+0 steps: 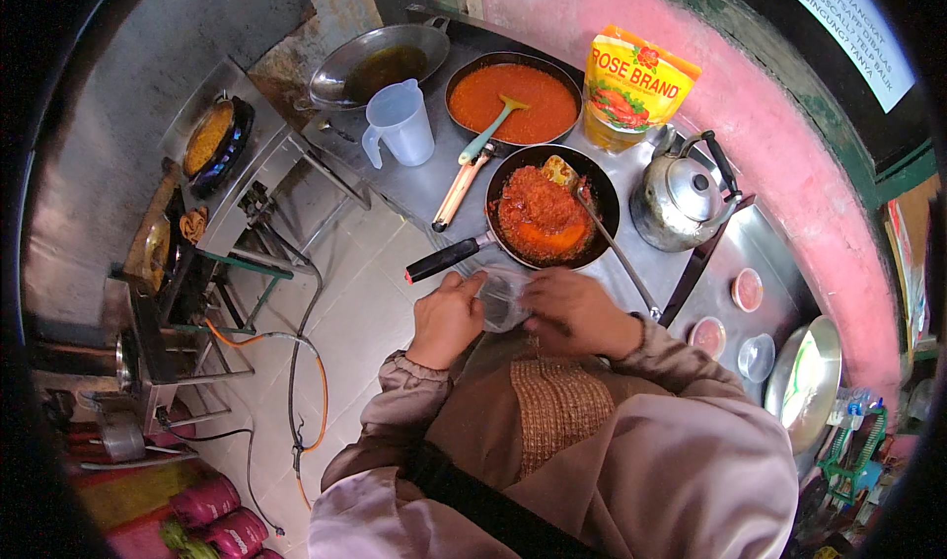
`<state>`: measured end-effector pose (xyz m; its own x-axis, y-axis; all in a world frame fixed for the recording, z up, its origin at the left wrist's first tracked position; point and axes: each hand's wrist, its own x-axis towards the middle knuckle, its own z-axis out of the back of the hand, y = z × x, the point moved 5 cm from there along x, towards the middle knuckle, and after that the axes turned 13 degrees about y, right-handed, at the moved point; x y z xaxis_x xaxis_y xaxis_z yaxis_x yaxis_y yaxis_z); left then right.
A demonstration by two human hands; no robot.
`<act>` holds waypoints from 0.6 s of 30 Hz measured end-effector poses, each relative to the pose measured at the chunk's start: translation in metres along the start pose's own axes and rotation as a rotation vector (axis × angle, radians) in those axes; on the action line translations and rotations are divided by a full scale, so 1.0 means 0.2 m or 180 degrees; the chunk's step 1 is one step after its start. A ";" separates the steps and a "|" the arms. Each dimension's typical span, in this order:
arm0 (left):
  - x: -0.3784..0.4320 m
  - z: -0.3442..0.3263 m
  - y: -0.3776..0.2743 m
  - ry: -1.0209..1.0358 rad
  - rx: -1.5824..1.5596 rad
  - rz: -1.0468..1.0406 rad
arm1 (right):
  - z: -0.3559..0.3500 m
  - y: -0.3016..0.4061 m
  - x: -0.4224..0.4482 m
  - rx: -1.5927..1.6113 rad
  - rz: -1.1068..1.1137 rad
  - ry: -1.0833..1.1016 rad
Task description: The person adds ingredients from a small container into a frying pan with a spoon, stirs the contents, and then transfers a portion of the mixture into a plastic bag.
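Note:
Close to my body, my left hand (446, 321) pinches the left rim of a clear plastic item (503, 300), a bag or thin cup; I cannot tell which. On its other side, my right hand (575, 311), a little blurred, has its fingers on the plastic. Just beyond my hands sits a black frying pan (612, 218), its handle pointing left. Thick red chili paste (544, 207) in red oil fills it. A long-handled metal spatula (625, 267) rests in the paste and over the rim.
Behind stand a pan of orange-red sauce (518, 78) with a spatula, a wok (333, 78), a plastic jug (403, 130), a Rose Brand pouch (636, 89) and a kettle (684, 196). Small filled cups (747, 290) sit right. A lit burner (240, 141) heats a pan at left.

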<state>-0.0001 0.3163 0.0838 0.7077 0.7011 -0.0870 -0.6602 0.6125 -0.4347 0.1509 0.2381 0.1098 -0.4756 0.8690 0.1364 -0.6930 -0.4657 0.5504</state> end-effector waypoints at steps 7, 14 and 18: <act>-0.01 0.04 0.09 -0.0357 -0.0298 0.0255 | 0.07 -0.40 -0.49 -0.1353 -0.2912 0.0768; 0.03 0.09 0.15 -0.0761 -0.0906 0.0066 | 0.42 -0.54 -0.51 -0.2104 -0.3263 0.0504; 0.06 0.11 0.17 -0.0971 -0.1047 -0.0063 | 0.74 -0.33 -0.25 -0.2804 -0.2672 0.0772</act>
<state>-0.0195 0.3534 0.0871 0.5803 0.7963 0.1709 -0.4973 0.5127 -0.6999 0.2999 0.2500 0.1891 0.2681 0.9428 -0.1981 -0.9146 0.1845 -0.3599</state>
